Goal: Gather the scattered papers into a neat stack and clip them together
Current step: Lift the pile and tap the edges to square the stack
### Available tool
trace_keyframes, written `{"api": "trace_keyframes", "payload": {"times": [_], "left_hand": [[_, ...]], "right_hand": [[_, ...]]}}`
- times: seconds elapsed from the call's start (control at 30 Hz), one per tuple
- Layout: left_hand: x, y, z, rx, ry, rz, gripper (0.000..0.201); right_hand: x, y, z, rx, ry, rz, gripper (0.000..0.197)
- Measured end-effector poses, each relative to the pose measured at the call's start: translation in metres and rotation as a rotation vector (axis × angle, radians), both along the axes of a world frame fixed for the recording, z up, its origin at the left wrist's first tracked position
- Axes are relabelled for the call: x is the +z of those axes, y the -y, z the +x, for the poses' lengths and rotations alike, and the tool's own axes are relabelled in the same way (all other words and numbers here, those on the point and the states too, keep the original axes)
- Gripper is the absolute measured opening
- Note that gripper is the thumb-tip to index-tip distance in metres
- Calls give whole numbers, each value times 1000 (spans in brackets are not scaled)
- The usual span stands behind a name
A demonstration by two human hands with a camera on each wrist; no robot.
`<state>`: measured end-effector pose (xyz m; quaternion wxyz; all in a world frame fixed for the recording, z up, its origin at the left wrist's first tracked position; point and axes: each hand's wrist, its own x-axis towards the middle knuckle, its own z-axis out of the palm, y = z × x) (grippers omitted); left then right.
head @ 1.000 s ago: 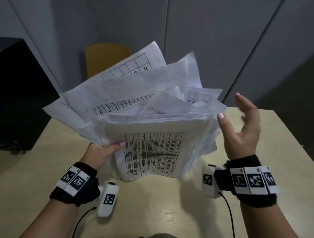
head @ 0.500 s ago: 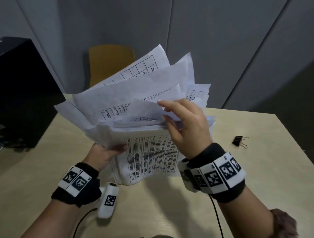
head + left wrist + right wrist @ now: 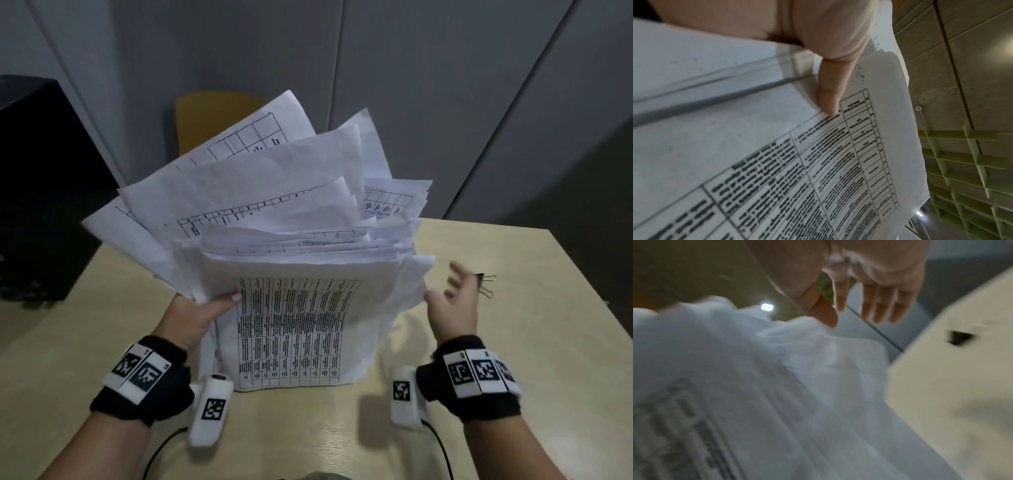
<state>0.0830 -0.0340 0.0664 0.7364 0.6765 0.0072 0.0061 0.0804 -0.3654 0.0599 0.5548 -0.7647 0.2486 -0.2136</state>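
A thick, uneven bundle of printed papers (image 3: 291, 325) stands on its lower edge on the beige table (image 3: 548, 342), with loose sheets fanning out at the top. My left hand (image 3: 202, 315) grips the bundle's left edge, thumb across the front sheet; in the left wrist view that thumb (image 3: 830, 95) presses the printed papers (image 3: 777, 162). My right hand (image 3: 452, 301) hovers just right of the bundle, fingers spread and blurred, holding nothing. The right wrist view shows its fingers (image 3: 877, 305) straight above the papers (image 3: 756, 386). A black binder clip (image 3: 486, 286) lies on the table behind that hand.
A yellow chair back (image 3: 215, 116) stands beyond the table's far edge. A large black object (image 3: 37, 192) sits at the left. Grey wall panels (image 3: 445, 85) rise behind. In the right wrist view the clip (image 3: 960, 338) shows as a dark blur on the table.
My right hand left the top of the bundle, where it touched the upper sheets, and swung down to the right side. The left hand kept its grip.
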Motion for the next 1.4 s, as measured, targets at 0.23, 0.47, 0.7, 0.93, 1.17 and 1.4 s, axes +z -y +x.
{"api": "trace_keyframes", "payload": {"times": [0.23, 0.47, 0.7, 0.93, 1.17, 1.4], "left_hand": [[-3, -5, 0, 2, -86, -3, 60], [4, -1, -8, 7, -96, 82, 12], [0, -9, -4, -65, -39, 41, 75], [-2, -5, -4, -73, 26, 12, 78], [-4, -5, -3, -77, 5, 1, 66], [-4, 2, -2, 7, 8, -36, 75]], "right_hand": [[-51, 9, -2, 116, -89, 102, 22], [8, 7, 7, 243, 303, 395, 39], [84, 9, 15, 495, 564, 194, 17], [104, -9, 18, 564, 558, -99, 26], [113, -13, 21, 532, 611, -195, 38], [110, -26, 21, 650, 444, -281, 43]]}}
